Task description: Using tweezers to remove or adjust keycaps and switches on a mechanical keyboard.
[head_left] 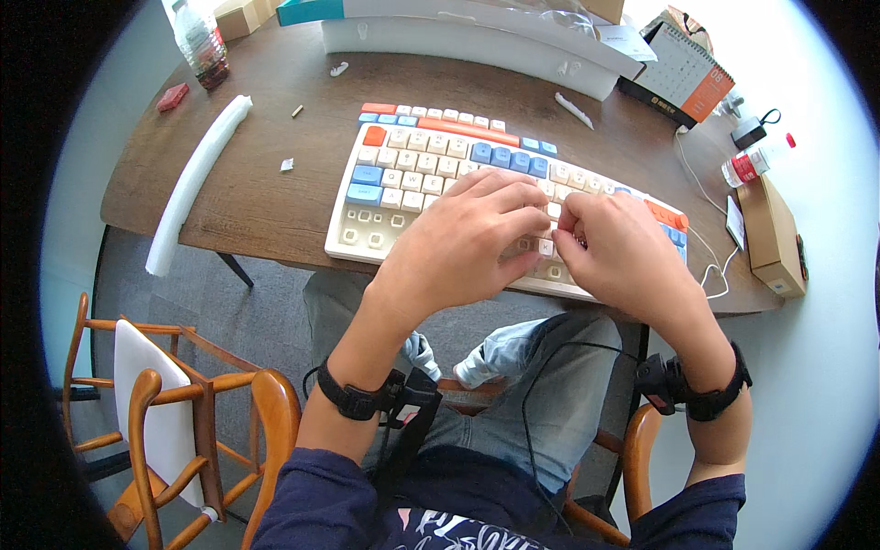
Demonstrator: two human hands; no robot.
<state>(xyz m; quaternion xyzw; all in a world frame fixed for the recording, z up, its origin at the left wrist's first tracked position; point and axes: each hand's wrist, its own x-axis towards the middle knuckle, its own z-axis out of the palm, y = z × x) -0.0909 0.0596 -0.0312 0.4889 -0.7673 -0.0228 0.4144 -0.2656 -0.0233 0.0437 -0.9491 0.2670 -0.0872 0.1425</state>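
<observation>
A cream keyboard (341,240) with cream, blue and orange keycaps lies across the table before me. Several bare key switches show along its front left. Over its middle, my left hand (472,229) reaches in with its fingers apart and curved, the thumb near the front rows. My right hand (619,243) is beside it, closed, with thumb and forefinger pinched down at the keys; what they grip is hidden. One cream keycap (546,247) shows between the two hands. Along the keyboard's far side are rows of small keycaps and a long orange keycap (467,131).
A white foam strip (197,188) lies at left, near a drink bottle (202,46) and a red packet (172,97). Behind the keyboard stands a long white box (477,50). A desk calendar (674,73), cable, second bottle (747,168) and brown box (772,234) line the right.
</observation>
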